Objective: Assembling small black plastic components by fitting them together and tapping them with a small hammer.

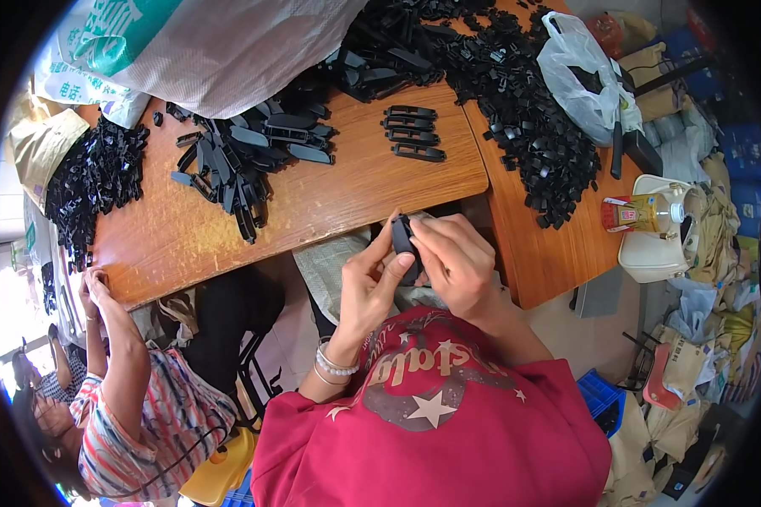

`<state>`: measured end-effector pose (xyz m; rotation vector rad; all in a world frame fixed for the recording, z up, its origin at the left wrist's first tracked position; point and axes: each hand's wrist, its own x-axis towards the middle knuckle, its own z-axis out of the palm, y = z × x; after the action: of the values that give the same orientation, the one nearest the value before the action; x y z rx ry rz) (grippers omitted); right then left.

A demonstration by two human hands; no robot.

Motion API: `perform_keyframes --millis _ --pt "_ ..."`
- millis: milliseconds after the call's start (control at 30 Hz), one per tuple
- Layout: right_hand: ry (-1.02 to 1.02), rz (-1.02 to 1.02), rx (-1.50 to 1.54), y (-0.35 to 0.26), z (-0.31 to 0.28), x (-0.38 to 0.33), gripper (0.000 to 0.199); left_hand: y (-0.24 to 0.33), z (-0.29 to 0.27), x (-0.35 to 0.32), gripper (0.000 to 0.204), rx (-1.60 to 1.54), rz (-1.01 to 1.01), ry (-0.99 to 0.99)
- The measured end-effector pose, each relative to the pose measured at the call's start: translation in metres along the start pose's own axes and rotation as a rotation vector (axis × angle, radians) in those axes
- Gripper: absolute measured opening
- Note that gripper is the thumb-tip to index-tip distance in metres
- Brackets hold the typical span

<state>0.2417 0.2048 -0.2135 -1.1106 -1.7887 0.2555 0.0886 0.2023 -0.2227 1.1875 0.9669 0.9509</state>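
Note:
In front of my chest, just past the table edge, my left hand (370,286) grips a long black plastic part (402,240), thumb along its side. The fingers of my right hand (458,260) close on the same part near its upper end. Whatever small piece may sit between those right fingertips is hidden. Beyond my hands, several black slotted plastic parts (413,133) lie in a neat stack on the wooden table (330,198). A loose pile of long black parts (254,148) spreads to their left.
Small black clips (545,152) are heaped at the right, by a white plastic bag (579,80). A drink bottle (643,213) lies near the right edge. A large woven sack (220,51) covers the far left. On the left sits a co-worker in a striped shirt (156,401), hands at the table corner.

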Motion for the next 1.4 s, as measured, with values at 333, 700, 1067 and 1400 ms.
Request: perform_keyframes --millis 333,700,1067,1400 --pt "-0.175 0.047 0.121 0.009 -0.006 0.003 0.037 -0.005 -0.012 0.007 0.043 -0.464 -0.176 -0.115" --pt "-0.063 0.21 -0.318 0.099 0.021 -0.001 0.021 -0.03 -0.086 0.096 0.029 1.237 0.494 0.314" --pt "0.275 0.218 -0.627 0.15 -0.018 0.009 0.008 -0.029 -0.093 0.097 0.024 1.277 0.764 0.317" --pt "0.058 0.162 -0.795 0.173 -0.033 0.019 0.024 -0.044 -0.041 0.06 0.009 -0.347 -0.057 0.373"
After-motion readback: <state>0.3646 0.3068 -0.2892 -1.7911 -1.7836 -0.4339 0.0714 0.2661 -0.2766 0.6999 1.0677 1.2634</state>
